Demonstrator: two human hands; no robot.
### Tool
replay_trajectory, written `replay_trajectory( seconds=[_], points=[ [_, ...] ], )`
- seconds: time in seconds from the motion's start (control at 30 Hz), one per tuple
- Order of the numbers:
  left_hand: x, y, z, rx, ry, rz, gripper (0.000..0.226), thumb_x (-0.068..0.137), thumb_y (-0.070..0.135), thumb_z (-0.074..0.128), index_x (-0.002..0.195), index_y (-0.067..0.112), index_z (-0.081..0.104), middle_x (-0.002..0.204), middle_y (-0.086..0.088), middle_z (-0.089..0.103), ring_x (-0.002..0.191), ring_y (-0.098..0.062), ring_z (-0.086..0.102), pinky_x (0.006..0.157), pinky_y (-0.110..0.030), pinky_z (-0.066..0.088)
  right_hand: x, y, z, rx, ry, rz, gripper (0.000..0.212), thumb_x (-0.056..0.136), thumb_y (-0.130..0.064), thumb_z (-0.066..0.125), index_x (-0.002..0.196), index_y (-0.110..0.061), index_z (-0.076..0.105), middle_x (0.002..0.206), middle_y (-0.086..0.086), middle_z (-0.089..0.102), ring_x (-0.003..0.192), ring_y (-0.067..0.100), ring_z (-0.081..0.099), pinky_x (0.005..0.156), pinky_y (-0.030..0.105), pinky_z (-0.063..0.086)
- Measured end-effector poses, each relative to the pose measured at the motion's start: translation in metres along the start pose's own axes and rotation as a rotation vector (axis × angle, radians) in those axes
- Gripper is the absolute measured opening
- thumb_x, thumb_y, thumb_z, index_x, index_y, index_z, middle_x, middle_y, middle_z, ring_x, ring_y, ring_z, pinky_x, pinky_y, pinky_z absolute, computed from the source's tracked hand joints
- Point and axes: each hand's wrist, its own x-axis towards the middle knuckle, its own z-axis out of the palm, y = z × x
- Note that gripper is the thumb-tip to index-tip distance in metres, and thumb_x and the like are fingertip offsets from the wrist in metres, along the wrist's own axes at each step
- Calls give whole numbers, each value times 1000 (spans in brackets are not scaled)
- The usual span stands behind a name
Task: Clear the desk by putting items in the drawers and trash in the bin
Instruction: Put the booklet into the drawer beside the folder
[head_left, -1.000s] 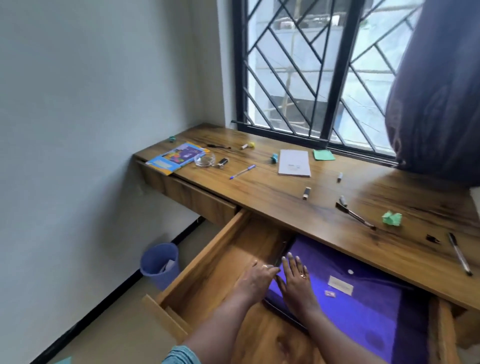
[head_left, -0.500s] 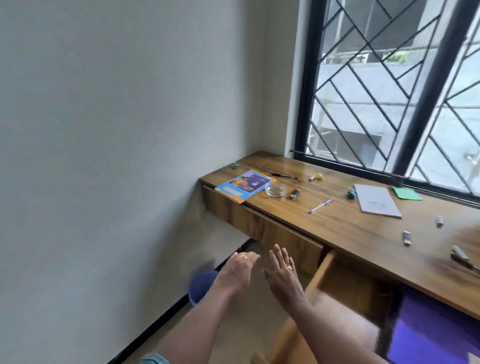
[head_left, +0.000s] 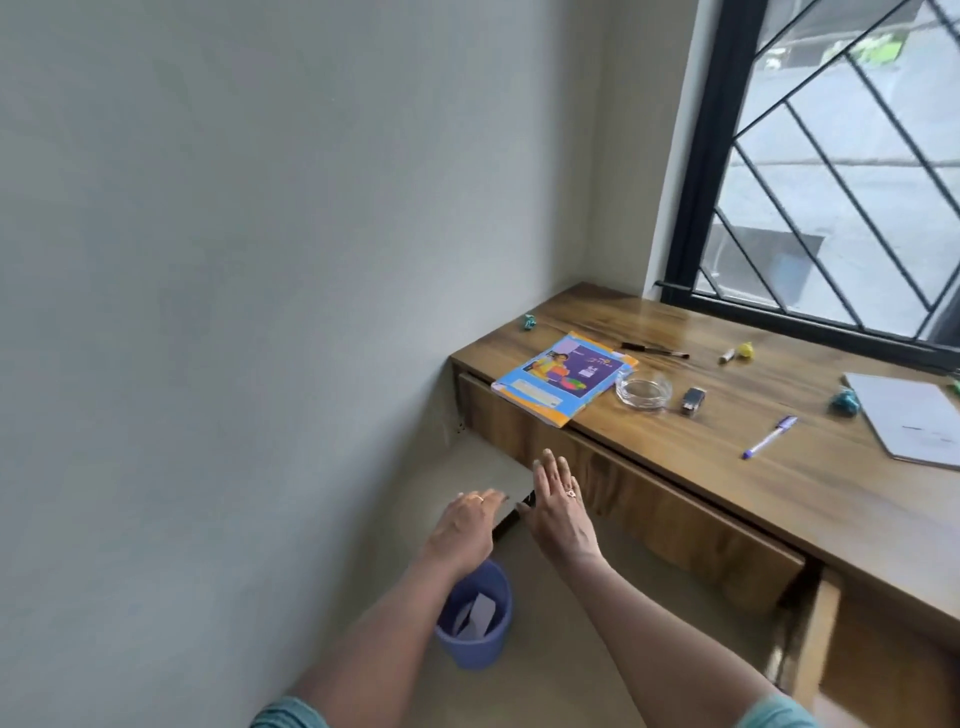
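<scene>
Both hands are bare, empty and flat-fingered, the left hand hovering low over the floor and the right hand raised just beside it. Just ahead and to the right of them is the closed wooden drawer front. Its long axis follows the edge of the brown wooden desk, and the right hand looks nearer. Above it, a colourful orange-and-blue book overhangs that edge; its cover print is too small to read. Beyond lie a clear glass ashtray, a purple-and-white pen and a white notepad. The round purple plastic bin, holding paper, stands beneath the left forearm.
</scene>
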Motion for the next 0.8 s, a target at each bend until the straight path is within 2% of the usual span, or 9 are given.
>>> replay_trajectory(
  seconds=[0.1, 0.27, 0.4, 0.53, 0.8],
  points=[
    [36, -18, -3, -16, -45, -32, 53, 93, -1, 35, 142, 17, 38, 144, -4, 45, 133, -19, 41, 112, -26, 28, 52, 5, 8, -33, 1, 82, 67, 96, -28, 43, 149, -6, 9, 158, 14, -2, 146, 30, -4, 118, 39, 6],
    [90, -41, 0, -76, -108, -100, 53, 94, -2, 37, 143, 20, 36, 141, -5, 47, 130, -17, 43, 109, -28, 33, 140, 16, 14, -87, 2, 167, 59, 96, -20, 47, 146, -6, 20, 156, 16, 12, 145, 33, 8, 118, 45, 14],
    [117, -53, 13, -111, -172, -117, 56, 93, -6, 35, 143, 19, 37, 143, -4, 45, 131, -17, 42, 109, -27, 32, 185, 25, 22, -143, -31, 238, 58, 96, -17, 45, 145, -5, 17, 156, 18, 7, 145, 36, 6, 117, 49, 14],
    [133, -61, 25, -142, -193, -123, 54, 94, -5, 35, 141, 20, 39, 142, -3, 46, 129, -17, 45, 107, -28, 36, 208, 37, 31, -246, -84, 256, 61, 97, -18, 42, 147, -5, 10, 156, 21, 3, 144, 39, 4, 116, 49, 12],
    [138, -68, 33, -159, -235, -143, 52, 93, -3, 33, 138, 21, 43, 141, -3, 48, 128, -20, 47, 106, -30, 38, 219, 26, 25, -404, -118, 214, 54, 99, -12, 39, 145, 4, 15, 147, 33, 25, 136, 48, 27, 111, 53, 27]
  ],
)
